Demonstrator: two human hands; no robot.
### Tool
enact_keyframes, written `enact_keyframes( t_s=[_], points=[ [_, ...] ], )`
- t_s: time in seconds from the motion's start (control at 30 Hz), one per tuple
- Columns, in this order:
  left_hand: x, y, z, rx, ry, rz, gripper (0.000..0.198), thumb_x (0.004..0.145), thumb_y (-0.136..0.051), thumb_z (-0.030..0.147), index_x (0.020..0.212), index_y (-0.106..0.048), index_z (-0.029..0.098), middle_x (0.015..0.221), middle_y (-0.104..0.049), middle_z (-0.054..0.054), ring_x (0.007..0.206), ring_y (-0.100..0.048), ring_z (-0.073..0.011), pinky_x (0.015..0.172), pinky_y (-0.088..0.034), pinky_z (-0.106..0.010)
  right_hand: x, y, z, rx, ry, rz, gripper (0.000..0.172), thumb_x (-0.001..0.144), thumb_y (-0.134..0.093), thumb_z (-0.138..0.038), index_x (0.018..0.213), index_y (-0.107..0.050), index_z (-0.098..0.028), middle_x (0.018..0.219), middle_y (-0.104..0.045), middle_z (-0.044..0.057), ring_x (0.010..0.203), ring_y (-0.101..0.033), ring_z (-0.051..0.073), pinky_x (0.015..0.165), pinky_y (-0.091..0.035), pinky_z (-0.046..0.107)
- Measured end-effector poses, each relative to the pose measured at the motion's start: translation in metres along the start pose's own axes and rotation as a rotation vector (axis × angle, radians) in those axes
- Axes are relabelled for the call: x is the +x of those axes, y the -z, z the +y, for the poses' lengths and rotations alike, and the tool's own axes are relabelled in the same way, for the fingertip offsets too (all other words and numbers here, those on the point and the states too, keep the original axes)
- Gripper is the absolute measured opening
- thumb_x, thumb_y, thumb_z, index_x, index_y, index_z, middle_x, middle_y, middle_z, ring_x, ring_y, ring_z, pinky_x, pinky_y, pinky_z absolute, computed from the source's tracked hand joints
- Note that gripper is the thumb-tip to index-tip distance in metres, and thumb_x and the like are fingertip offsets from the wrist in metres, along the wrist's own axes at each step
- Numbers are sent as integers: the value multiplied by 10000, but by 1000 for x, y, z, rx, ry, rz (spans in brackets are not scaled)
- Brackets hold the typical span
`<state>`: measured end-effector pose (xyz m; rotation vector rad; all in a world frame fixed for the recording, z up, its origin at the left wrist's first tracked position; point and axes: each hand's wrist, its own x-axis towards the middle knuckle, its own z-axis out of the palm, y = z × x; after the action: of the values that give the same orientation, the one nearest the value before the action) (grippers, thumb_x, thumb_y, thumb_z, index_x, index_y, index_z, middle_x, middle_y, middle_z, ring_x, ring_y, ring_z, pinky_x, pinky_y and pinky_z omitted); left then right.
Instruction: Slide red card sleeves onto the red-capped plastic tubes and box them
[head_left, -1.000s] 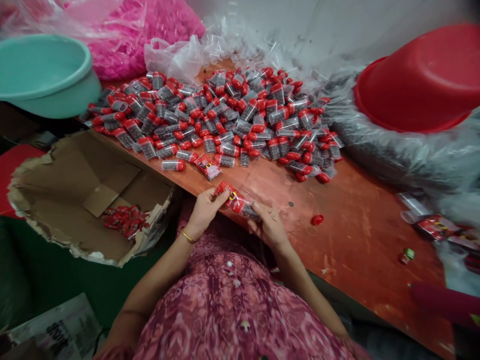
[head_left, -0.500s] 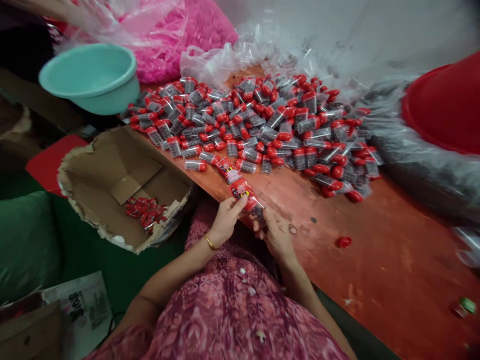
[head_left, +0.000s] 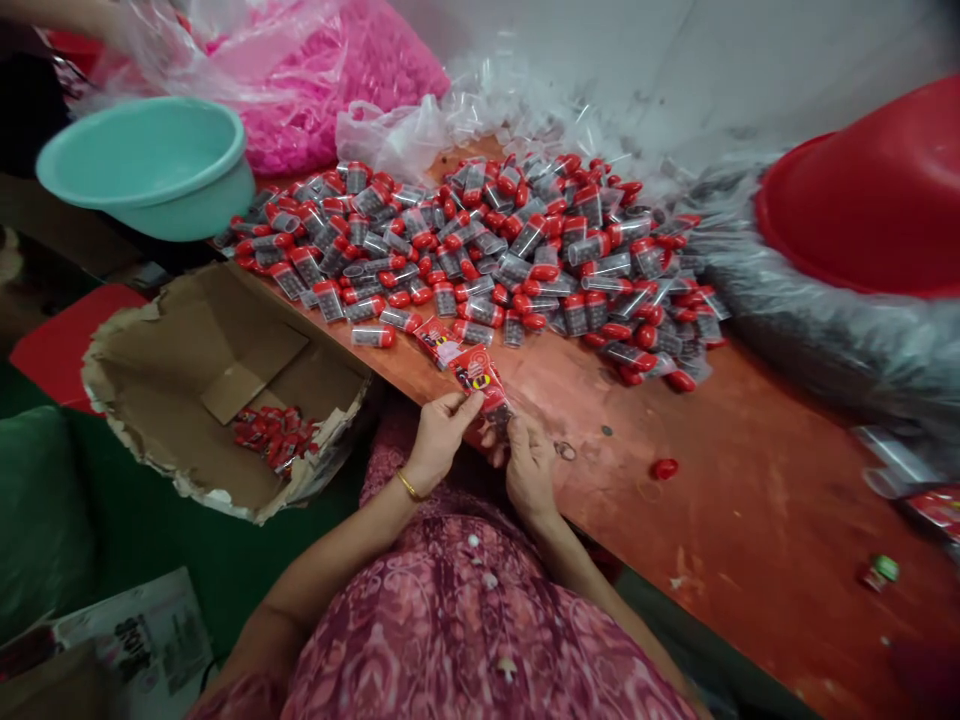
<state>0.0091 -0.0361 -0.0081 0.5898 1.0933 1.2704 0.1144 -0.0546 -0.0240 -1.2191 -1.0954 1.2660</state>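
Both my hands hold one small red printed packet (head_left: 481, 382) at the near edge of the brown table (head_left: 750, 500). My left hand (head_left: 441, 436) pinches its left side, and my right hand (head_left: 527, 467) grips its lower end, fingers closed. A second red packet (head_left: 437, 340) lies on the table just beyond. Behind it spreads a large heap of small clear tubes with red caps (head_left: 487, 250). A torn cardboard box (head_left: 217, 385) to the left holds several red packets (head_left: 271, 432).
A teal basin (head_left: 146, 165) stands at the far left, a red basin (head_left: 870, 200) on a clear plastic bag at the right. A bag of pink pieces (head_left: 337, 70) lies at the back. One loose red cap (head_left: 664, 467) rests on the table.
My hands have drawn closer together on the packet, which now stands more upright. The view has swung a little to the left and back.
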Motion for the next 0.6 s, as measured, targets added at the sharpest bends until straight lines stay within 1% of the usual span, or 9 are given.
enact_keyframes(
  t_s=[0.07,0.13,0.17,0.23,0.3,0.37,0.43,0.5,0.6],
  points=[
    [-1,-3,-2,-26,8,-62,386,600,-743,485,680,-597,137,483,-533,45,422,-466,-68,436,-398,-205,-1,-2,1,12,12,53,398,837,-463,-569,856,-576,-188,545,-529,-44,391,-417,76,388,-344,219],
    [-3,-6,-4,-67,34,-115,399,592,-743,496,693,-578,147,451,-504,58,375,-437,-68,384,-381,-208,-2,-4,3,36,11,80,403,824,-469,-583,892,-565,-197,543,-520,-52,383,-414,78,376,-343,218],
    [-5,-7,-5,-77,44,-122,404,587,-745,498,696,-567,152,447,-497,63,364,-435,-69,371,-381,-208,-1,-4,3,44,3,79,406,824,-462,-591,879,-560,-201,555,-528,-48,383,-418,78,375,-345,218],
    [-6,-8,-5,-79,56,-111,401,588,-748,489,703,-551,159,446,-493,69,353,-441,-70,359,-382,-204,0,-3,3,40,-27,42,430,834,-423,-608,778,-547,-200,563,-543,-35,388,-428,75,376,-352,215],
    [-6,-8,-4,-89,59,-94,393,611,-732,494,701,-540,163,450,-502,66,339,-448,-72,352,-379,-203,0,-2,2,2,-57,-9,490,841,-384,-628,643,-506,-197,516,-524,-28,384,-424,76,372,-347,213],
    [-5,-8,-2,-100,57,-83,406,631,-701,530,696,-537,164,469,-530,51,335,-463,-76,352,-382,-207,-1,-1,1,-48,-76,-48,532,836,-366,-650,574,-471,-201,459,-479,-32,376,-405,80,362,-333,212],
    [-4,-8,-2,-78,71,-87,426,625,-691,556,690,-544,161,483,-551,38,336,-481,-83,350,-387,-209,-3,-2,0,-88,-76,-58,540,819,-378,-672,569,-471,-203,438,-447,-41,373,-388,79,356,-321,211],
    [-3,-8,-3,-30,108,-115,432,612,-696,559,679,-546,160,463,-547,37,320,-485,-93,329,-376,-208,-5,-4,0,-100,-82,-60,533,809,-394,-678,578,-468,-203,428,-427,-51,364,-372,75,350,-308,208],
    [-4,-7,-7,10,149,-163,436,629,-672,575,664,-540,162,394,-512,45,276,-464,-105,289,-349,-203,-8,-6,2,-44,-133,-36,515,826,-399,-652,570,-420,-205,423,-395,-66,337,-339,62,327,-268,200]
  ],
)
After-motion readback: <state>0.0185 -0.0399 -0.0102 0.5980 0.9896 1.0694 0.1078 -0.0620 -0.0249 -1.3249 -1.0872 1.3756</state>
